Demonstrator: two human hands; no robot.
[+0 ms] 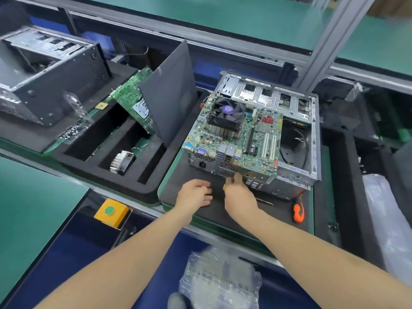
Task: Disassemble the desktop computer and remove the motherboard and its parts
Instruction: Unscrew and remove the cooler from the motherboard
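Head view: I saw the motherboard (234, 139), cooler fan (225, 112) on top, tilted across the open computer case (296, 175). The right hand (239, 195) touched the case's rear panel just below the board's near edge. I could not tell its grip. The left hand (195, 192) rested beside it on the black mat (191, 172), loosely curled and empty.

We've got the motherboard (234, 139) lying tilted on top of the open case (312, 139), with the fan cooler (225, 117) on its far half. The case sits on the mat (171, 181), and a screwdriver (298, 211) lies by its near right corner. The foam tray (124, 186) is to the left, with a heatsink (122, 161) in the middle slot. A side panel (169, 101) and probably a second board (131, 92) lean at the tray's far end. Another case (55, 85) stands far left.
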